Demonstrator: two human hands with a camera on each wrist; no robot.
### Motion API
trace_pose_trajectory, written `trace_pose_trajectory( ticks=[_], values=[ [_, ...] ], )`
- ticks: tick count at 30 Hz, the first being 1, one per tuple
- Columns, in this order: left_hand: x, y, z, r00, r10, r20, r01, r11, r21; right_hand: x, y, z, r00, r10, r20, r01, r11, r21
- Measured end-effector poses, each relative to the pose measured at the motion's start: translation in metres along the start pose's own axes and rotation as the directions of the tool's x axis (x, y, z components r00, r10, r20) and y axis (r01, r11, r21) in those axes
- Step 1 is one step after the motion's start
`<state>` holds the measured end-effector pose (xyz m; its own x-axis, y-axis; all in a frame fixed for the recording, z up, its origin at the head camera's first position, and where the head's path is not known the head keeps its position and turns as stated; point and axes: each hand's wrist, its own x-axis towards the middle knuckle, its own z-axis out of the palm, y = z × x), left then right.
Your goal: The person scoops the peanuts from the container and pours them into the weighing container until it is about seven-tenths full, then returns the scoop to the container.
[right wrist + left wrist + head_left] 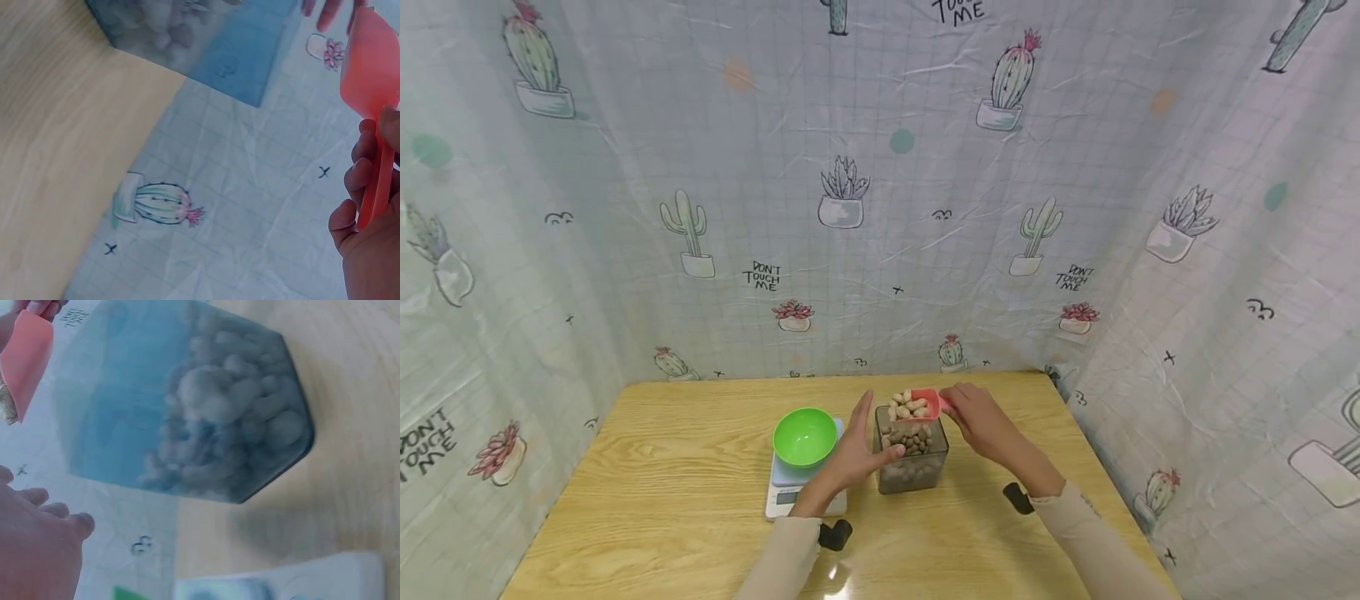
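Head view: right hand (981, 421) grips red scoop (934, 405) of peanuts (908, 409) over smoky bin (912, 478). Left hand (854, 455) alongside bin, fingers straight, thumb wide; green bowl (805, 440) nearby.

A pale curtain (760, 150) printed with potted cacti (842, 196) is hanging around a wooden worktop (685, 467), which is catching a bright glare (837, 593).

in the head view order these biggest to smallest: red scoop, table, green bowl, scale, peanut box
1. Table
2. Scale and peanut box, unranked: they look close in size and the scale is partly covered
3. Green bowl
4. Red scoop
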<state>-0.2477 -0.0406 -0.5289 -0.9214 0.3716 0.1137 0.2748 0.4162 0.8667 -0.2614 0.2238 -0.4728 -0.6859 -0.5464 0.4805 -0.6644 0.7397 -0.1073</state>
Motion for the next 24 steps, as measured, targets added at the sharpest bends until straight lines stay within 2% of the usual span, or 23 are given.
trace_pose_trajectory(
  ticks=[7, 14, 24],
  values=[
    [-0.005, 0.01, -0.024, 0.997, 0.017, -0.071, -0.019, 1.0, -0.024, 0.014, -0.005, -0.007, 0.998, -0.048, -0.041, 0.049, 0.998, 0.025],
    [-0.018, 0.015, -0.05, 0.993, 0.015, -0.121, -0.016, 1.0, -0.011, 0.029, -0.015, -0.005, 0.994, -0.088, -0.064, 0.09, 0.996, 0.029],
    [-0.033, 0.003, -0.086, 0.978, -0.007, -0.209, 0.021, 0.998, 0.062, 0.051, -0.031, 0.007, 0.998, -0.054, 0.019, 0.053, 0.996, 0.065]
  ],
)
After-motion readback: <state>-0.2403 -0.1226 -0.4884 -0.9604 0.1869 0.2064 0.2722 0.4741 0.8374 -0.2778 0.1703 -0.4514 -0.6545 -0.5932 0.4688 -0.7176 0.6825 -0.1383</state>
